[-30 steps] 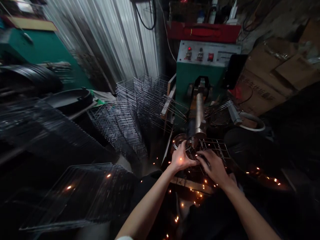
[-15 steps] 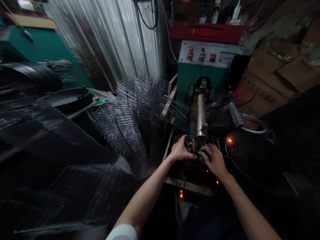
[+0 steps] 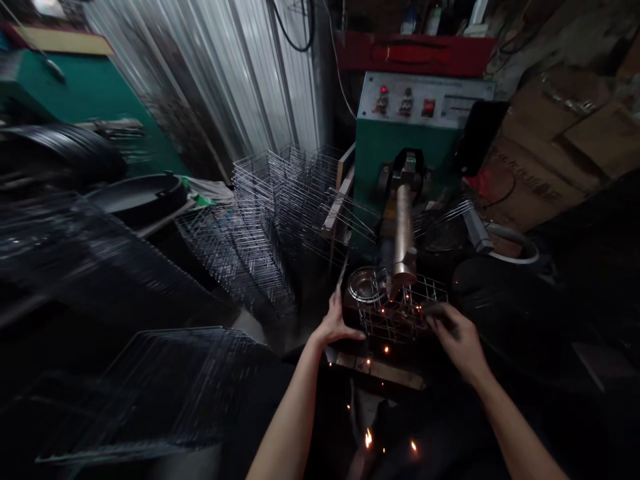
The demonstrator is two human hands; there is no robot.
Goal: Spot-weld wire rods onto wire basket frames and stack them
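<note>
Under the metal rod [image 3: 404,230] we see the wire rack [image 3: 385,327]. Our left hand [image 3: 333,327], with fingers spread wide, is just beside its left edge. Our right hand [image 3: 463,341] is near its right side; if the curled fingers hold something, we cannot tell. Before the front edge, sparks [image 3: 369,438] glow in open room.

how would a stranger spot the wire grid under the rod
Find the green machine with the red lamp. Follow its metal rod down to the grid. Unlike the stacked grids at left, it lies between the left hand and right hand.
</note>
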